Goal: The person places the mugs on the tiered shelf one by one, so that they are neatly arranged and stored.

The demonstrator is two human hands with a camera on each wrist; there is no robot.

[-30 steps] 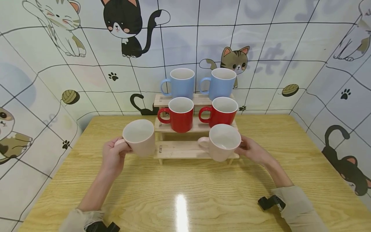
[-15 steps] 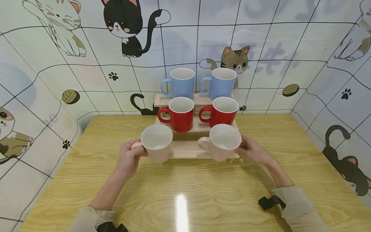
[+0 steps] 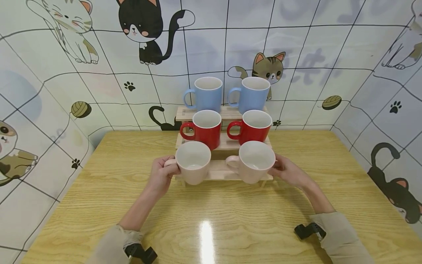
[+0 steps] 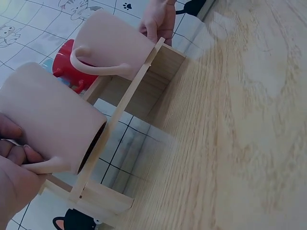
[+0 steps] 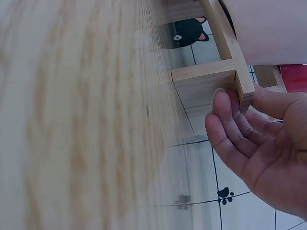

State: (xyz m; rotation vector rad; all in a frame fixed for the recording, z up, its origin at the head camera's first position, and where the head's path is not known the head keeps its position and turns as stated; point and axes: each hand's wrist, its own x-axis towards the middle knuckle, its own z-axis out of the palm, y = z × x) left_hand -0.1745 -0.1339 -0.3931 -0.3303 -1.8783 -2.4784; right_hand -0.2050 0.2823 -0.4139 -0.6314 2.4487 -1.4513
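My left hand (image 3: 161,175) pinches the handle of a pale pink mug (image 3: 193,173) at the left end of the lowest step of a wooden tiered rack (image 3: 218,171). In the left wrist view this mug (image 4: 50,112) is upright over the step's board, its base at or just above it; contact is hard to tell. A second pink mug (image 3: 253,170) stands on the same step, at the right. Beside it, my right hand (image 3: 290,171) holds the rack's right end. The right wrist view has the thumb above the board end (image 5: 245,93) and curled fingers beneath.
Two red mugs (image 3: 211,132) stand on the middle step and two blue mugs (image 3: 211,95) on the top one, handles to the left. The rack sits on a wood-grain table (image 3: 250,220), before a cat-patterned wall covering (image 3: 204,55).
My left hand has carried the pink mug rightward from left of the rack to over the left part of the lowest step. My right hand has stayed at the rack's end.
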